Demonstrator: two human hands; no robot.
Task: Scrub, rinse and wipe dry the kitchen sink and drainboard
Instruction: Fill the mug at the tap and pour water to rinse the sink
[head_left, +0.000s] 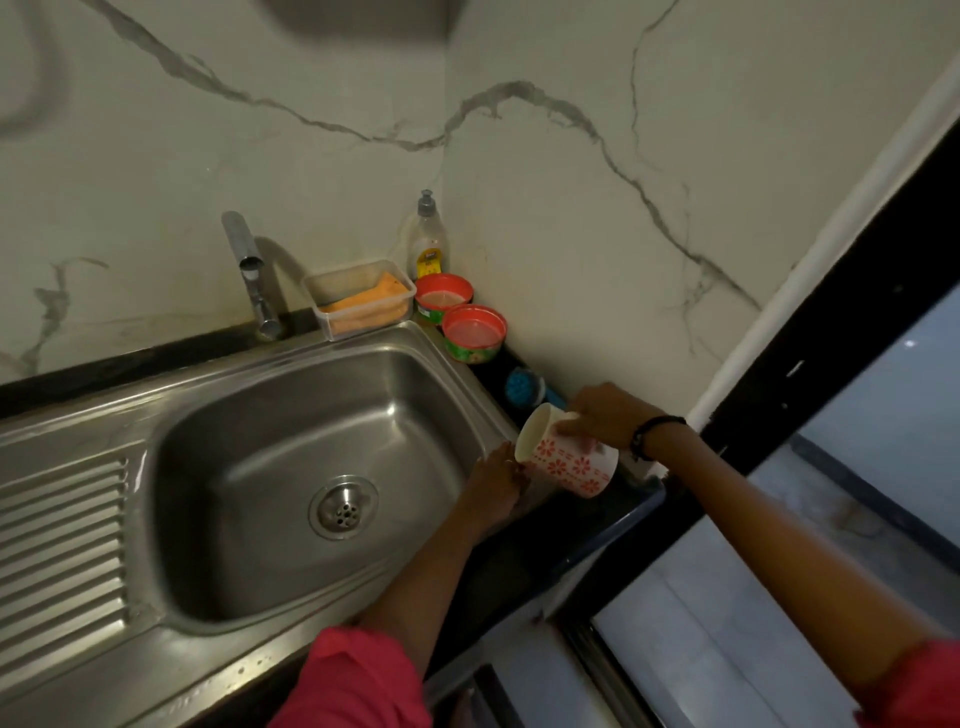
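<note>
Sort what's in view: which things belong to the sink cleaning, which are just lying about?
Job: sink, drainboard, tap, soap bottle, orange cloth in its tub.
Lying about: two red-rimmed cups, blue object, patterned mug in right hand.

Both arms are reaching forward-right, pink sleeves at the elbows. Right hand (602, 415) is gripping the tilted cup (569, 460) from above — fingers curled over its side, dark band on the wrist. Left hand (493, 480) is sitting just below the cup's mouth, back of hand up — its fingers are hidden, grip unclear.
</note>
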